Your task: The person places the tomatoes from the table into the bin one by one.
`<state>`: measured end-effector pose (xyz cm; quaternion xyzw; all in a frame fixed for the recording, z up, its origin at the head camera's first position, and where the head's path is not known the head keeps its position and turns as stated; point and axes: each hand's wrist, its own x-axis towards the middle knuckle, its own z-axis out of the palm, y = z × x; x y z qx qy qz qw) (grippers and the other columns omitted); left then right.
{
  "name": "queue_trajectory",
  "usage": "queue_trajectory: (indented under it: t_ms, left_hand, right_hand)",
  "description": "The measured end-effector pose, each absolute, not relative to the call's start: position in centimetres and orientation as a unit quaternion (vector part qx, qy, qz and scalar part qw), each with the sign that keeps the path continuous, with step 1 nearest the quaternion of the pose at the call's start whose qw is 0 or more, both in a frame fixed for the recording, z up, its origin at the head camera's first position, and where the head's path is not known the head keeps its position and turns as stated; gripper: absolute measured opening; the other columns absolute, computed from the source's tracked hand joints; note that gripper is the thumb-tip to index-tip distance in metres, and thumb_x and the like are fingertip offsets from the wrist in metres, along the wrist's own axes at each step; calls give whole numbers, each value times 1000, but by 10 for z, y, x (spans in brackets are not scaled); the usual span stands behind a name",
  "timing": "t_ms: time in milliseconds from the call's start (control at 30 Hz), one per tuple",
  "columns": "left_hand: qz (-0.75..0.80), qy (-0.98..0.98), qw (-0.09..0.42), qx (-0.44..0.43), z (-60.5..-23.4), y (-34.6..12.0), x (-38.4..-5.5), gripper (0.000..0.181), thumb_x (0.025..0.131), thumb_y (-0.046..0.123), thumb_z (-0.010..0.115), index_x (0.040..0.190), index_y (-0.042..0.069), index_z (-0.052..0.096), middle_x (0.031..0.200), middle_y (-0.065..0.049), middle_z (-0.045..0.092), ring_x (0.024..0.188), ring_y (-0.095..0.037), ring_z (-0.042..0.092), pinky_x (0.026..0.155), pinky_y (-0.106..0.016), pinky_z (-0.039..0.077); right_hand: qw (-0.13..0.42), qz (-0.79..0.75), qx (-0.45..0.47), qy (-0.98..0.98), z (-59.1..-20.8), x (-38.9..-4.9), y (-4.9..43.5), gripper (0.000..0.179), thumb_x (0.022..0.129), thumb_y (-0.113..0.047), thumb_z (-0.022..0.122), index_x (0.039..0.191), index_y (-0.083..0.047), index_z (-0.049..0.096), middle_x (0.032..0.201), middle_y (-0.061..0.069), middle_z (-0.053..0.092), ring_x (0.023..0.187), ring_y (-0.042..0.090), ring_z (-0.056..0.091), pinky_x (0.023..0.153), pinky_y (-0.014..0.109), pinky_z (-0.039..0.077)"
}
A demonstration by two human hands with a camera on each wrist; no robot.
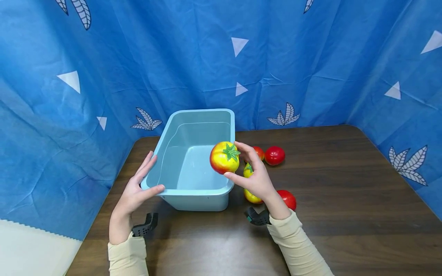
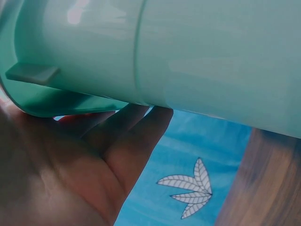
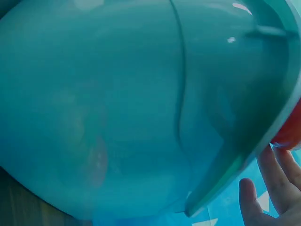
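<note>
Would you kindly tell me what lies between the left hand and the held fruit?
The pale blue bin, its visible floor bare, lies between the left hand and fruit in the head view.

Head view: bright, even light, seemingly from above; focus clear, the yellow-red fruit (image 1: 222,159) crisp, folds of the blue curtain (image 1: 207,61) legible. Pale sheen on the near bench (image 1: 203,245); soft shadow at the foot of the basin (image 1: 198,201). Left wrist view: dimmer; left hand (image 2: 70,174) shaded; whitish glare on the basin wall, upper left. Right wrist view: blue-green cast, soft detail; faint smeared reflections, small white glints upper right; lower left corner dark.
</note>
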<state>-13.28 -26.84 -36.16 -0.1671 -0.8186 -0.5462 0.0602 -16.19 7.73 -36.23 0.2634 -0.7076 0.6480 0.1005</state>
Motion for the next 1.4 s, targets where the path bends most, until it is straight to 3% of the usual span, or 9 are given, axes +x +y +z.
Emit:
queue_trajectory:
  t_ms: [400, 633, 833, 967, 1400]
  left_hand:
    - [-545, -818, 65, -169, -363, -269, -135, 80, 77, -4, 69, 147, 10, 32, 156, 6, 14, 140, -31, 16, 92, -14, 36]
    - [-546, -817, 64, -171, -363, -270, -134, 81, 77, -5, 68, 147, 11, 32, 156, 5, 13, 140, -29, 15, 92, -13, 36]
    - [-545, -818, 66, -173, -363, -270, -134, 80, 77, -5, 68, 147, 11, 32, 156, 6, 14, 140, -27, 14, 93, -13, 35]
    - [-547, -817, 66, -174, -364, -270, -134, 80, 77, -5, 68, 147, 11, 32, 156, 5, 13, 140, -29, 15, 92, -13, 36]
    - [-538, -824, 64, -166, -364, -270, -134, 80, 78, -3, 68, 147, 12, 32, 156, 5, 14, 138, -34, 17, 90, -16, 39]
  right_hand:
    - [105, 627, 296, -713, -367, -162, 69, 68, 76, -15, 78, 136, -18, 45, 135, -2, 49, 117, 18, 50, 96, 56, 37]
    - [90, 614, 313, -719, -366, -163, 67, 71, 74, -10, 78, 136, -18, 44, 135, -2, 48, 122, 16, 45, 98, 49, 39]
    - [81, 612, 318, -720, -352, -153, 67, 69, 74, 1, 75, 134, -4, 42, 135, 12, 49, 124, 23, 45, 102, 55, 31]
    - [75, 607, 313, -726, -338, -144, 68, 65, 75, 2, 72, 132, 2, 42, 134, 17, 49, 124, 28, 45, 102, 56, 31]
    - [76, 594, 280, -750, -334, -146, 89, 69, 75, 1, 74, 135, -1, 41, 134, 15, 48, 124, 26, 45, 98, 49, 39]
